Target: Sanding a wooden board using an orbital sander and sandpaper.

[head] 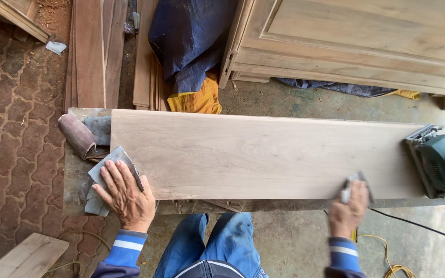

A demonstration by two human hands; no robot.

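Brick-paved workshop floor, rough bench (73, 198) carrying long pale board (263, 154). Risk: board sliding off near edge, since neither hand pins it; green power sander (441, 164) parked at right end, cord trailing, could snag. Left hand (125, 193) spread flat, pressing grey sandpaper sheets (110, 163) beside board. Right hand (350, 208) closed around folded sandpaper piece (355, 183) at board's near edge.

A green electric sander (443, 163) sits at three o'clock; a blue tarpaulin (189, 38) over yellow cloth (198, 99) at twelve, beside a pale wooden cabinet (356, 41); reddish planks (96, 51) at eleven.
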